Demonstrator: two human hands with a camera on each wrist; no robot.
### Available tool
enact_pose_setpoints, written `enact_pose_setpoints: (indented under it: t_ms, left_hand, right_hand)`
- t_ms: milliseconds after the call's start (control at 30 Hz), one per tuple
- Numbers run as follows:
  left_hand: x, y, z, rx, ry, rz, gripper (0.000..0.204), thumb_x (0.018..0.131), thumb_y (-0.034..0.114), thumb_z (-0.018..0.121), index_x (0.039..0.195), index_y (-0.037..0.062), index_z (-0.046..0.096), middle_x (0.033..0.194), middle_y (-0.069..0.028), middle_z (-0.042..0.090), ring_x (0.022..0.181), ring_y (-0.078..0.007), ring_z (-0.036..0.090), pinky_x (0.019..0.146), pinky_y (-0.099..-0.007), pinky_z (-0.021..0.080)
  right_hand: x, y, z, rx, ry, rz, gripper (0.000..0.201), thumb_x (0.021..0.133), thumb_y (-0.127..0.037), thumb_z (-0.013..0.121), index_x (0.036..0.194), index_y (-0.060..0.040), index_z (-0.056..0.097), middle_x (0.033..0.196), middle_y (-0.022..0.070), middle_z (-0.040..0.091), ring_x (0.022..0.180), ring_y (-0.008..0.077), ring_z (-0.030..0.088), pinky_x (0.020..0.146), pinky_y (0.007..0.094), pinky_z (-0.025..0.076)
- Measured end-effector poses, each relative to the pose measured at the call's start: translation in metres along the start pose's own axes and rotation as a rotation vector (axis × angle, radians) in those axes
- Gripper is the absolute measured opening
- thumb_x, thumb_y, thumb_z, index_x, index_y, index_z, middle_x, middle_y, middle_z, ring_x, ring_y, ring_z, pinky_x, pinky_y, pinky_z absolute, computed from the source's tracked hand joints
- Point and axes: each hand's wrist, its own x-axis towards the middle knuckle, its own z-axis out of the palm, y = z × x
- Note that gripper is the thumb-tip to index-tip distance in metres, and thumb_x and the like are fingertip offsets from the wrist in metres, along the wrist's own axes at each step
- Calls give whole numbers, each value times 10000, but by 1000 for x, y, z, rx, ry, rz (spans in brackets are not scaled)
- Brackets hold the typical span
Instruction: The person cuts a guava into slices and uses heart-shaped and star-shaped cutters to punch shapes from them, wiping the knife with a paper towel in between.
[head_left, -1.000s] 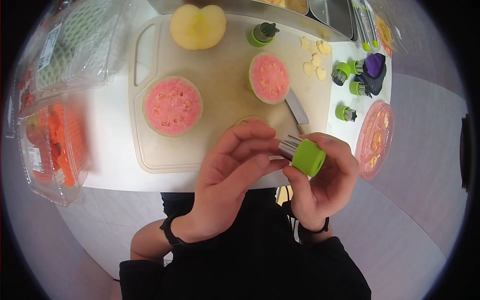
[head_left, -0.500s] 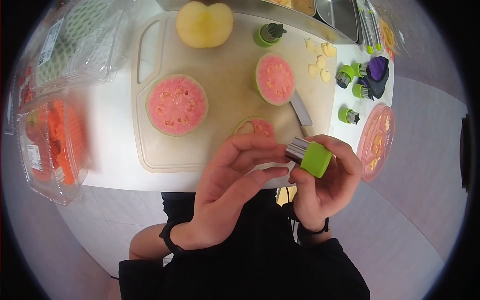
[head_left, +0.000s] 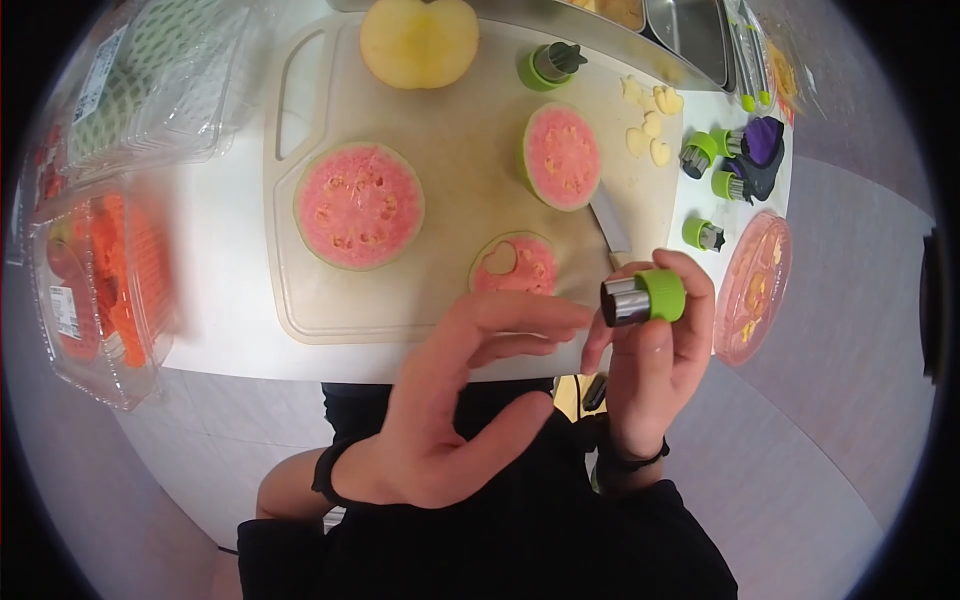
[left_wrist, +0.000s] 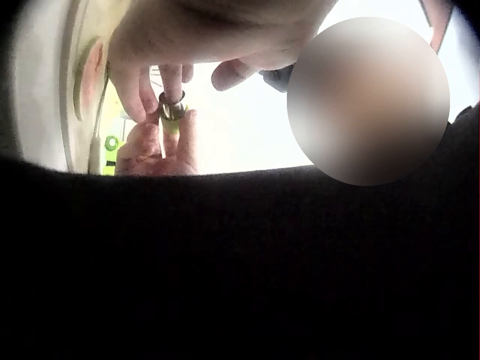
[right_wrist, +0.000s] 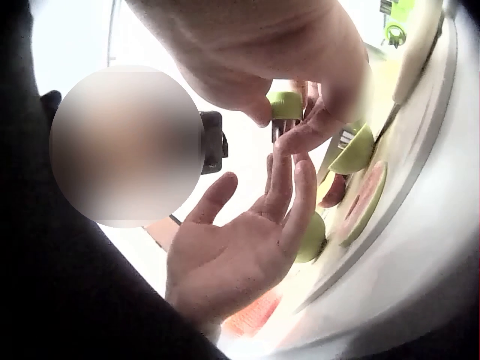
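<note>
My right hand (head_left: 655,365) pinches a fruit cutter (head_left: 665,293) by its green plastic grip, above the board's near right corner. The cutter's metal tube points left, toward my left hand (head_left: 450,400). That hand has its fingers extended and its thumb spread away, with fingertips close by the tube's rim. In the right wrist view, a fingertip of the left hand (right_wrist: 232,251) overlaps the metal end. Just beyond the hands lies a thin pink guava slice (head_left: 535,268) with a heart-shaped hole. Two larger guava pieces, one at left (head_left: 358,205) and one at right (head_left: 563,158), lie cut face up.
The cutting board (head_left: 400,300) also bears an apple half (head_left: 420,45), another cutter (head_left: 550,65), a knife (head_left: 610,222) and small pale cut-outs (head_left: 652,125). Several cutters and a pink plate (head_left: 735,325) are at right. Plastic fruit boxes (head_left: 120,280) stand at left.
The right hand has moved slightly right and turned the cutter so its tube points left. My left hand has drawn its thumb away from the tube, spreading open. The holed guava slice has come into view.
</note>
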Motion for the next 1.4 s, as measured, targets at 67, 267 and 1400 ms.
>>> enact_pose_setpoints:
  t_ms: [67, 267, 1400]
  left_hand:
    - [-3, 5, -7, 330, 55, 14, 503, 903, -65, 687, 1392, -26, 576, 1393, -183, 618, 1212, -289, 675, 1023, -434, 563]
    - [8, -12, -13, 1354, 135, 258, 454, 720, -31, 831, 1162, 29, 746, 1164, -126, 673, 971, -340, 666, 810, -399, 553]
    - [10, -19, -14, 1576, 116, 318, 437, 754, 217, 910, 1178, 142, 831, 1158, -37, 652, 900, -204, 610, 736, -331, 493]
  right_hand:
    - [1, 1, 0, -69, 41, -10, 533, 1091, -202, 664, 1517, 27, 439, 1218, 204, 679, 830, 171, 702, 668, 306, 613]
    - [-2, 12, -4, -133, -29, 20, 530, 1108, -172, 630, 1554, 35, 431, 1243, 187, 667, 993, 208, 707, 827, 371, 648]
    - [13, 30, 9, -916, -60, -374, 585, 730, -34, 992, 1222, 41, 685, 1058, 175, 738, 883, 252, 743, 721, 311, 606]
